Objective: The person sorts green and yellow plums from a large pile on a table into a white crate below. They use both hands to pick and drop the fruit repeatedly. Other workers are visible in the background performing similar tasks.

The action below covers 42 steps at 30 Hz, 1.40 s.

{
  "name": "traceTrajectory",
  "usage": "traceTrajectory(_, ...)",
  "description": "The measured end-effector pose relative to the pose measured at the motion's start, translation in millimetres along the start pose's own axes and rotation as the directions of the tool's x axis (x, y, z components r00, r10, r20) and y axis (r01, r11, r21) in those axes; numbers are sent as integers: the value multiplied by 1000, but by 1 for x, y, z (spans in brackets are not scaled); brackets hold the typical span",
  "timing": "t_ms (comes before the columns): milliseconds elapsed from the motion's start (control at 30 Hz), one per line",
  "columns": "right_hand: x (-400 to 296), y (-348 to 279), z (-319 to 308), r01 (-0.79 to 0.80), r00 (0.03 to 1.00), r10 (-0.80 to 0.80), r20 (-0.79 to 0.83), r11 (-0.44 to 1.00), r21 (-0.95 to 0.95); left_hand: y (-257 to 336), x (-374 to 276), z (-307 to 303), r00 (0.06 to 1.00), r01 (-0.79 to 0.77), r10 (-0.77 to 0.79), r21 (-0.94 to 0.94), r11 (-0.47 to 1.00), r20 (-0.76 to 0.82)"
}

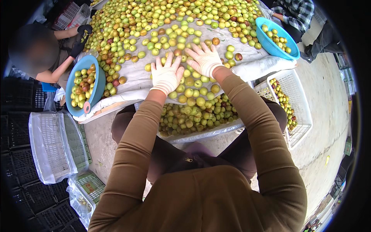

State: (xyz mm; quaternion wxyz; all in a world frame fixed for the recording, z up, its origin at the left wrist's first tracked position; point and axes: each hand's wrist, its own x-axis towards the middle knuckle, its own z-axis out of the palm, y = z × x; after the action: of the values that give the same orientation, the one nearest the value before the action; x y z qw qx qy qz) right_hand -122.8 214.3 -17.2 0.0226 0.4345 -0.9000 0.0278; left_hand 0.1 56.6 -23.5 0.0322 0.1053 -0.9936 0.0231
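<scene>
My left hand and my right hand wear thin white gloves and rest palm down, fingers spread, on the cloth-covered sorting table. Between and around them lie loose green and brown jujubes, some touching the fingers; neither hand grips one. The jujubes run down to the table's front edge. Just below that edge, between my knees, a plastic-lined crate is heaped with more jujubes. A large spread of jujubes covers the far part of the table.
A blue basin of jujubes sits at the left edge, near a person in black gloves. At right are a blue basket, another person's plaid sleeve and a white crate on the floor. Lined crates stand at left.
</scene>
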Motion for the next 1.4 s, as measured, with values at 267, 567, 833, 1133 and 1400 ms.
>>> traceTrajectory(267,-67,-15,12,162,979,-157,-130,986,31,38,-52,4,980,-175,165,-88,981,-114)
traceTrajectory(567,-106,15,-15,113,966,-76,-247,984,138,-8,-87,-45,973,-230,207,-401,887,-102)
traceTrajectory(833,19,9,-17,121,973,-17,-232,888,444,-99,9,21,884,336,-393,-241,911,-253)
traceTrajectory(1133,110,-61,-18,79,938,-104,329,993,90,-134,23,59,818,420,-548,-471,776,-174)
traceTrajectory(1400,-96,129,-86,-199,927,340,-158,803,561,-128,32,49,850,265,-442,-492,829,-287)
